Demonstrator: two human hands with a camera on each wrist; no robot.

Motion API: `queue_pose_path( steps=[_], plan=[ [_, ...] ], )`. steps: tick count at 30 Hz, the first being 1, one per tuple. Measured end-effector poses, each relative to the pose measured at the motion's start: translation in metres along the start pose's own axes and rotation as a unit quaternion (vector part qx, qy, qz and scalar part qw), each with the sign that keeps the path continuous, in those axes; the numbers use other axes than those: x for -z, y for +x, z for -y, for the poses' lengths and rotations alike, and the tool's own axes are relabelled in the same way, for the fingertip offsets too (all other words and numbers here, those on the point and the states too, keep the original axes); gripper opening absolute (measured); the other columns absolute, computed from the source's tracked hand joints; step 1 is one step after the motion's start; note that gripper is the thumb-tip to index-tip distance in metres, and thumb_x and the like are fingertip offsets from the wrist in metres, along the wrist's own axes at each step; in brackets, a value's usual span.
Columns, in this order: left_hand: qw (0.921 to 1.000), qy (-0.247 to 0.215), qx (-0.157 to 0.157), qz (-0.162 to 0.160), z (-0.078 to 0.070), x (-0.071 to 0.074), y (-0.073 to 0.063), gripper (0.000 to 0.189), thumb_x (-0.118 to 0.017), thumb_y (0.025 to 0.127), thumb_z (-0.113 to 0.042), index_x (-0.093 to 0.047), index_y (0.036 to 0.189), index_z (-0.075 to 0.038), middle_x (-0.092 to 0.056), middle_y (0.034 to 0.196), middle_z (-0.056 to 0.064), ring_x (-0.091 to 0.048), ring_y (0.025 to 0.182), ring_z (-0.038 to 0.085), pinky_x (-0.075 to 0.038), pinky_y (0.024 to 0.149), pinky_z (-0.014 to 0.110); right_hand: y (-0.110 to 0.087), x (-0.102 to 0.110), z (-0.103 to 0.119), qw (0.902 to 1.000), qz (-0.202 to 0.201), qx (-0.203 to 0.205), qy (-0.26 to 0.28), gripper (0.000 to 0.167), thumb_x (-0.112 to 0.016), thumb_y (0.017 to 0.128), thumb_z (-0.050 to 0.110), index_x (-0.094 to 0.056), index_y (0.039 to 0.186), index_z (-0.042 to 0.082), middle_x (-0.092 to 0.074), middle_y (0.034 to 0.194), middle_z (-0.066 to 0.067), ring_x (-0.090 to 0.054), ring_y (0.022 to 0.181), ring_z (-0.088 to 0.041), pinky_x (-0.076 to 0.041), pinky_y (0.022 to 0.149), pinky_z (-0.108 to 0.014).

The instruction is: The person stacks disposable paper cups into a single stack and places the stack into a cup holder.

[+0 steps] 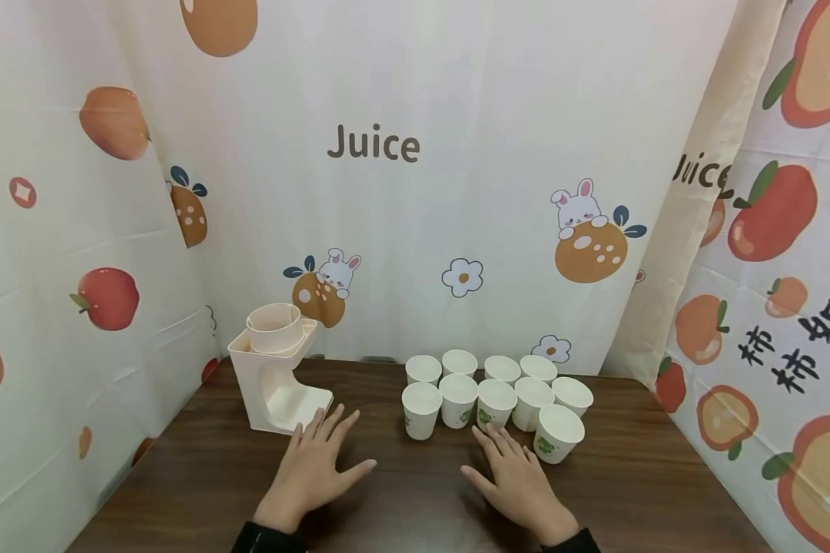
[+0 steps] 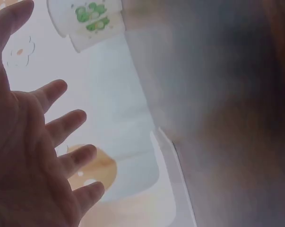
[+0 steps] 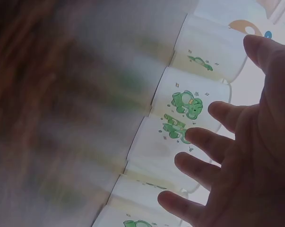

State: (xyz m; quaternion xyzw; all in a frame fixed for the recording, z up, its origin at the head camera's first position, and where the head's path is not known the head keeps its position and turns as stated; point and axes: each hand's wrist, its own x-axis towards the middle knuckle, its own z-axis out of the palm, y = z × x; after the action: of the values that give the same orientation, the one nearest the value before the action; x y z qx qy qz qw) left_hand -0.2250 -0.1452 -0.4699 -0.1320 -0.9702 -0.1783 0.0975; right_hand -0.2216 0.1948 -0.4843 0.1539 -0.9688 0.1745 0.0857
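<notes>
Left hand: fingers splayed, nothing held!
Right hand: splayed too, empty!
Cream stand: just beyond the left hand.
Cups: bunched, mostly beyond the right.

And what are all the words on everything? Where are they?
"Juice": back curtain.
"Juice": cream strip at the right, its J partly hidden.
"柿柿如": right curtain; another character is cut off by the picture's edge.
Black mark, left corner: too little shows to read.
Cups: green pictures, no words I can read.
</notes>
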Motion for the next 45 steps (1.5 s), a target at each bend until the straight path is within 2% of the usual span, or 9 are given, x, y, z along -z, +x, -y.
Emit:
queue_pose_path(
  steps=[11,17,22,24,31,35,40,45],
  plan=[
    [0.9996,0.003,0.022,-0.018,0.024,0.017,-0.001,0.089,-0.050,0.087,-0.080,-0.043,0.153,-0.020,-0.039,0.156,0.013,-0.027,0.144,0.046,-0.019,0.109,0.070,0.002,0.000,0.007,0.9995,0.029,0.004,0.010,0.069,-0.053,0.098,0.059,-0.046,0.151,0.015,-0.041,0.155,-0.011,-0.038,0.140,-0.039,-0.031,0.102,-0.070],
    [0.9979,0.002,0.026,-0.059,0.042,0.029,-0.003,0.086,-0.052,0.088,-0.076,-0.048,0.149,-0.017,-0.049,0.146,0.020,-0.040,0.136,0.046,-0.030,0.104,0.068,0.004,-0.002,0.009,0.9991,0.032,0.024,0.017,0.069,-0.053,0.099,0.057,-0.046,0.151,0.013,-0.041,0.154,-0.015,-0.040,0.138,-0.040,-0.034,0.099,-0.070],
    [0.9940,-0.003,0.045,-0.100,0.059,0.040,-0.008,0.085,-0.057,0.088,-0.073,-0.051,0.145,-0.012,-0.058,0.135,0.021,-0.055,0.119,0.045,-0.041,0.094,0.065,0.006,-0.004,0.008,0.9968,0.043,0.060,0.031,0.071,-0.058,0.098,0.055,-0.044,0.151,0.009,-0.042,0.152,-0.020,-0.042,0.135,-0.043,-0.041,0.094,-0.066],
    [0.9918,-0.005,0.053,-0.116,0.065,0.044,-0.010,0.083,-0.059,0.087,-0.071,-0.053,0.143,-0.010,-0.058,0.134,0.022,-0.056,0.114,0.047,-0.042,0.090,0.067,0.006,-0.005,0.008,0.9958,0.048,0.071,0.033,0.072,-0.059,0.097,0.055,-0.043,0.151,0.010,-0.042,0.152,-0.020,-0.043,0.135,-0.044,-0.042,0.094,-0.065],
    [0.9863,-0.020,0.085,-0.140,0.080,0.051,-0.015,0.080,-0.061,0.088,-0.069,-0.054,0.141,-0.009,-0.054,0.136,0.025,-0.051,0.119,0.049,-0.039,0.088,0.072,0.008,-0.005,0.010,0.9938,0.056,0.089,0.036,0.073,-0.059,0.097,0.056,-0.042,0.152,0.011,-0.044,0.150,-0.019,-0.045,0.133,-0.044,-0.043,0.094,-0.064],
    [0.9804,-0.037,0.104,-0.163,0.091,0.052,-0.014,0.079,-0.064,0.090,-0.063,-0.051,0.142,-0.004,-0.052,0.136,0.029,-0.049,0.119,0.050,-0.038,0.086,0.073,0.009,-0.004,0.012,0.9932,0.058,0.096,0.033,0.071,-0.058,0.098,0.054,-0.043,0.152,0.011,-0.046,0.149,-0.018,-0.047,0.132,-0.042,-0.044,0.094,-0.062],
    [0.9682,-0.075,0.137,-0.196,0.105,0.051,-0.011,0.082,-0.066,0.091,-0.057,-0.045,0.145,0.002,-0.048,0.136,0.032,-0.046,0.120,0.050,-0.038,0.087,0.072,0.011,-0.005,0.016,0.9919,0.060,0.106,0.036,0.069,-0.059,0.098,0.052,-0.044,0.151,0.010,-0.047,0.148,-0.018,-0.048,0.131,-0.040,-0.044,0.094,-0.062],
    [0.9582,-0.128,0.171,-0.190,0.115,0.051,-0.007,0.088,-0.065,0.093,-0.056,-0.034,0.150,0.003,-0.042,0.139,0.033,-0.042,0.124,0.050,-0.036,0.093,0.070,0.013,-0.006,0.020,0.9905,0.063,0.117,0.033,0.067,-0.059,0.099,0.050,-0.044,0.151,0.010,-0.048,0.148,-0.017,-0.050,0.130,-0.038,-0.044,0.095,-0.061]
  ],
)
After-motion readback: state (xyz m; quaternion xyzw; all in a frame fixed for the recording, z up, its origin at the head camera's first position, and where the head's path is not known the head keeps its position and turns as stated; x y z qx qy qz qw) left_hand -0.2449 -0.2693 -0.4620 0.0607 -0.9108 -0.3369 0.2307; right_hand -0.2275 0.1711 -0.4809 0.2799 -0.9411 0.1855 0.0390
